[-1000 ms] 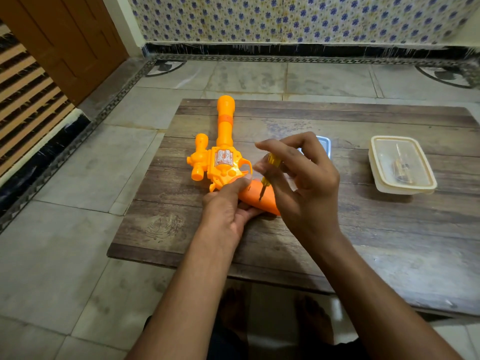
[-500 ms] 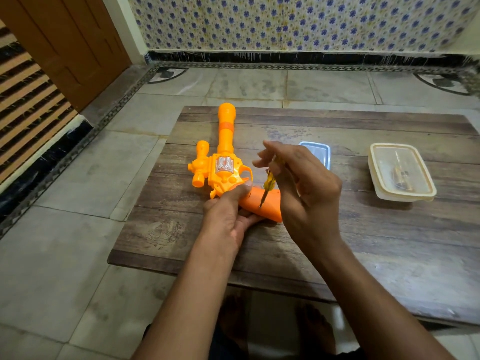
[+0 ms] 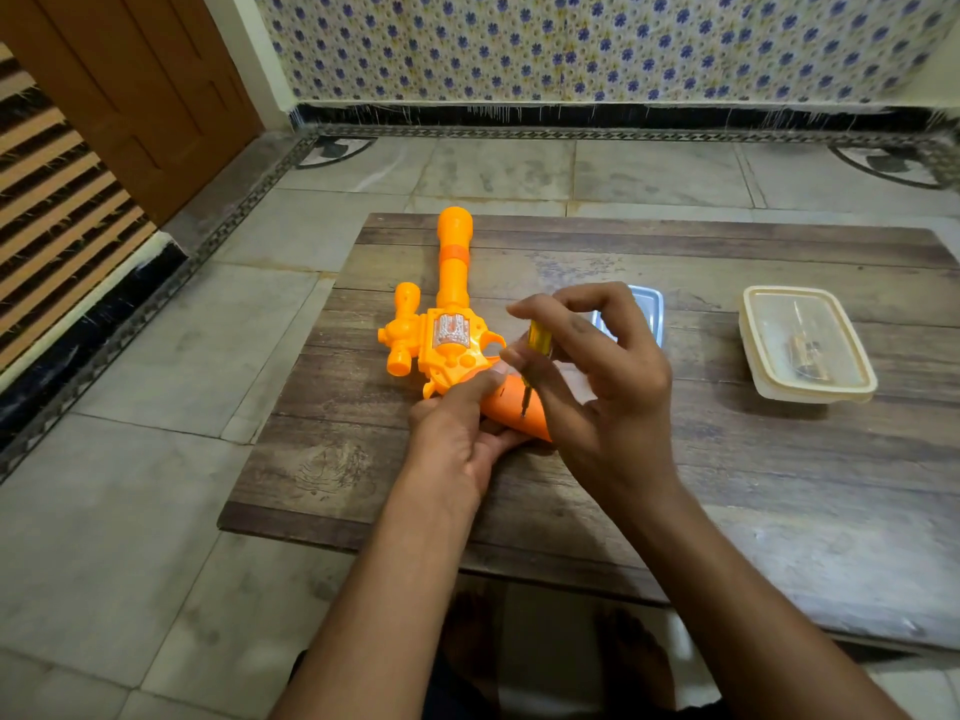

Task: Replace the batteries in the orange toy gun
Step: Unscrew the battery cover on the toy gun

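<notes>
Head view: we see the gun lying on the tabletop, barrel pointing away. Our left hand grips its grip. Our right hand pinches a screwdriver, tip on the grip. A lid and a box sit to the right.
</notes>
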Available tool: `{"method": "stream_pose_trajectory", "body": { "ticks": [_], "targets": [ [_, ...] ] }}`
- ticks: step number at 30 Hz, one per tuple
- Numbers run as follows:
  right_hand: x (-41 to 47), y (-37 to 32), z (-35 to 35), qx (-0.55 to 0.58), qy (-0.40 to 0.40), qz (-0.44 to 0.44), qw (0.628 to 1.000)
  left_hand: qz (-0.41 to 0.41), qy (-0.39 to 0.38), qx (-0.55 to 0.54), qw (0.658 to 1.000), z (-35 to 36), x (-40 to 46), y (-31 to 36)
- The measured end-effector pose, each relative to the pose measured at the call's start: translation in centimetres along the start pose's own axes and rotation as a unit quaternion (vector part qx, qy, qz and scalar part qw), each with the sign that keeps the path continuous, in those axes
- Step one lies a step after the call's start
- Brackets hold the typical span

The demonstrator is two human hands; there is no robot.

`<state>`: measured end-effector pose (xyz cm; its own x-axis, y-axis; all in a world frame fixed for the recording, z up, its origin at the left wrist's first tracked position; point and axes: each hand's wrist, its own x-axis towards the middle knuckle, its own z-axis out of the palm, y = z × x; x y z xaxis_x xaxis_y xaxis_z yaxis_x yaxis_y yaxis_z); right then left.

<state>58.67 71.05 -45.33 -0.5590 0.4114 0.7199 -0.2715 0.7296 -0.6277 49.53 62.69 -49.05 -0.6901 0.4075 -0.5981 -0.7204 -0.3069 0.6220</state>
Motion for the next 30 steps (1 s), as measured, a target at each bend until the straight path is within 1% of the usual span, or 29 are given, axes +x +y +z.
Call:
{"method": "stream_pose_trajectory", "body": {
  "ticks": [3, 7, 12, 17, 21, 26, 30],
  "targets": [
    [0.06, 0.31, 0.08, -0.015, -0.003, -0.005, 1.0, 0.006, 0.0, -0.004, 1.0, -0.09, 0.18, -0.22],
    [-0.17, 0.11, -0.05, 0.018, -0.027, -0.01, 0.999, 0.0, 0.008, 0.004, 1.0, -0.05, 0.28, -0.16],
    [0.06, 0.08, 0.18, -0.037, 0.002, -0.015, 0.999, -0.002, 0.012, 0.006, 1.0, -0.13, 0.48, -0.21],
    [-0.01, 0.04, -0.24, 0.014, -0.018, -0.003, 1.0, 0.003, 0.007, 0.003, 1.0, -0.19, 0.5, -0.28],
    [0.09, 0.11, -0.01, -0.026, -0.01, -0.008, 1.0, 0.004, 0.007, -0.001, 1.0, -0.22, 0.45, -0.26],
    [-0.13, 0.21, -0.11, 0.04, -0.039, 0.012, 0.998, 0.002, 0.012, 0.0, 1.0, -0.23, 0.63, -0.27],
    [-0.03, 0.31, 0.1, -0.019, -0.023, -0.003, 1.0, 0.004, 0.0, -0.001, 1.0, -0.32, 0.5, -0.25]
  ]
}}
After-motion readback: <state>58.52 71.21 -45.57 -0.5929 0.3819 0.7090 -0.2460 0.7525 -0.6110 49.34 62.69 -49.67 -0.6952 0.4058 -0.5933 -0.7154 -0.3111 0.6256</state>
